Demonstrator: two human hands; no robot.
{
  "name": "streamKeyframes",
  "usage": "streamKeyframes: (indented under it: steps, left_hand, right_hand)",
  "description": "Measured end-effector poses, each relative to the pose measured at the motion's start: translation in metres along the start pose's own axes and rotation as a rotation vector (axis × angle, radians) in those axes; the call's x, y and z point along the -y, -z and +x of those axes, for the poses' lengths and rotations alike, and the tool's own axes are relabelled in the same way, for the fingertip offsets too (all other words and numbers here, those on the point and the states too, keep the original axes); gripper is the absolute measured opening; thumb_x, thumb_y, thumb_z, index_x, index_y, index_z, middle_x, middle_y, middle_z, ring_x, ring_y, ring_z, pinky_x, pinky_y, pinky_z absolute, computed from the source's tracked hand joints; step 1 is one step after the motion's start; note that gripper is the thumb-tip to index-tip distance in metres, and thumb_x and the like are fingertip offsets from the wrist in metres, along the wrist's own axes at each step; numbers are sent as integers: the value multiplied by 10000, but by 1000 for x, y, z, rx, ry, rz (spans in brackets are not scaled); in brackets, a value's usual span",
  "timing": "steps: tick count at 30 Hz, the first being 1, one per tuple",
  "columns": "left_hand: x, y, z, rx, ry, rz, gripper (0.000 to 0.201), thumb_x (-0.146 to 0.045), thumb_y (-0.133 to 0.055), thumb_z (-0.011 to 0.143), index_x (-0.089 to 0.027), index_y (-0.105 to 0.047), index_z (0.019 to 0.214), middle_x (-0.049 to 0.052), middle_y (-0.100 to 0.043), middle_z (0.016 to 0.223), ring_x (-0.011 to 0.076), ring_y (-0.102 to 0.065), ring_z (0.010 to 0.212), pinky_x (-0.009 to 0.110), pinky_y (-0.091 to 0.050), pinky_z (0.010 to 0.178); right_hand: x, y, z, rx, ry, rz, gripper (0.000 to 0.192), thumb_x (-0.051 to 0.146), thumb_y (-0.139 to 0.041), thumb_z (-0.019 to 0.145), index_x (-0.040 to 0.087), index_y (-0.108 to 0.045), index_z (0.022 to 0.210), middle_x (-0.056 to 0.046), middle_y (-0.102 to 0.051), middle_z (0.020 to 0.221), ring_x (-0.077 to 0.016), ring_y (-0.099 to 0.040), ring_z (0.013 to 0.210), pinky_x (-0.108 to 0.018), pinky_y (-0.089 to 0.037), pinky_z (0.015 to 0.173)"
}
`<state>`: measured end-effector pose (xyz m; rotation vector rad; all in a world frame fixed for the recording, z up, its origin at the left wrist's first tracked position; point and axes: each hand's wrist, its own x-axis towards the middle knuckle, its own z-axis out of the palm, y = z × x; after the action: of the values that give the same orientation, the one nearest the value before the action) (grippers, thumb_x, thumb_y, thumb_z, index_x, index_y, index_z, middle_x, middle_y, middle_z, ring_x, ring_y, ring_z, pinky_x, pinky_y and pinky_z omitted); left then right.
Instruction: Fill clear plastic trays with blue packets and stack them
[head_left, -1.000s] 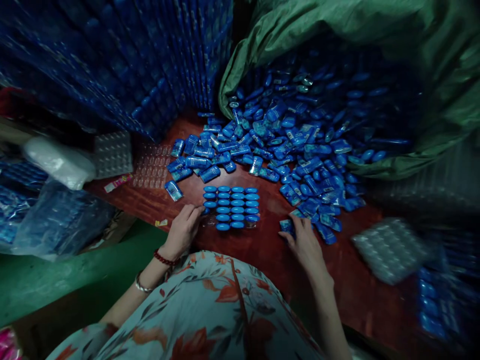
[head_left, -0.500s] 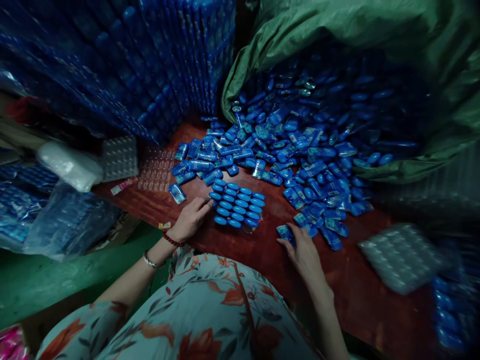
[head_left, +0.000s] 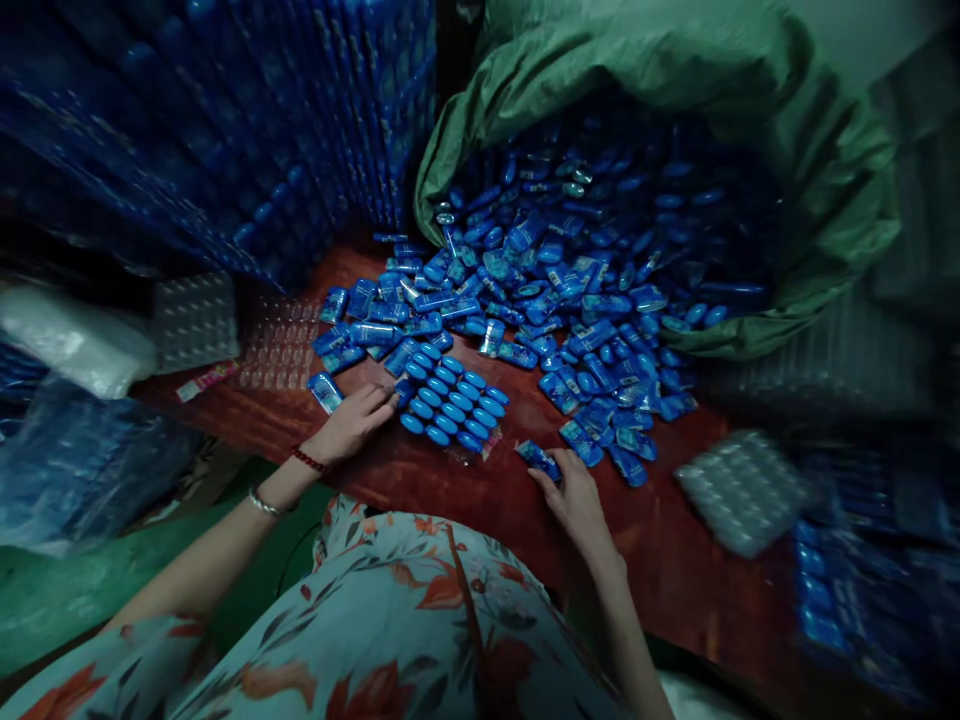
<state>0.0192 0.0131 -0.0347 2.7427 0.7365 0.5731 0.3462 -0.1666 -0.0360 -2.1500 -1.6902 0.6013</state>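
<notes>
In front of me lies a clear tray filled with rows of small blue oval-ended packs, standing on end. My left hand is at the tray's left side, its fingertips closed on a darker blue pack beside the rows. To the right of the tray, my right hand pinches another blue pack between thumb and fingers, tilted and just off the tray. A loose pack lies just behind my left hand. Beyond both hands spreads a heap of similar blue packs with printed labels.
A large green sack spills packs onto the red-brown table. Filled trays are stacked high at the back left. Clear empty trays lie at left, and a stack of trays sits at right.
My right hand has brought its pack leftward, closer to the filled tray, and turned it. My left hand stays at the tray's left side. The whole view has shifted.
</notes>
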Motion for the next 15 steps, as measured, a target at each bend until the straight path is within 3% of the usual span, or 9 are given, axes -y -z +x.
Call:
streamKeyframes:
  steps: [5, 10, 15]
  left_hand:
    - [-25, 4, -5, 20, -7, 79, 299, -172, -282, 945, -158, -547, 1083, 91, -575, 862, 169, -495, 768, 293, -461, 690]
    - [-53, 3, -19, -35, 76, 58, 255, -167, -304, 944, -165, -519, 1082, 48, -533, 793, 151, -474, 708, 263, -437, 639]
    - [-54, -2, -23, -71, 172, 73, 291, -193, -276, 950, -180, -504, 1130, 41, -545, 838, 143, -497, 731, 263, -447, 654]
  right_hand:
    - [3, -4, 0, -81, 30, 25, 359, 490, -384, 897, 178, -544, 973, -115, -623, 954, -244, -591, 891, -396, -474, 794]
    - [12, -7, 3, -133, -104, 147, 428, 523, -453, 855, 167, -501, 1087, -104, -657, 914, -227, -638, 760, -340, -504, 650]
    - [20, -5, 3, -170, -12, 157, 338, 465, -418, 887, 182, -553, 1013, -97, -655, 942, -220, -626, 854, -359, -502, 750]
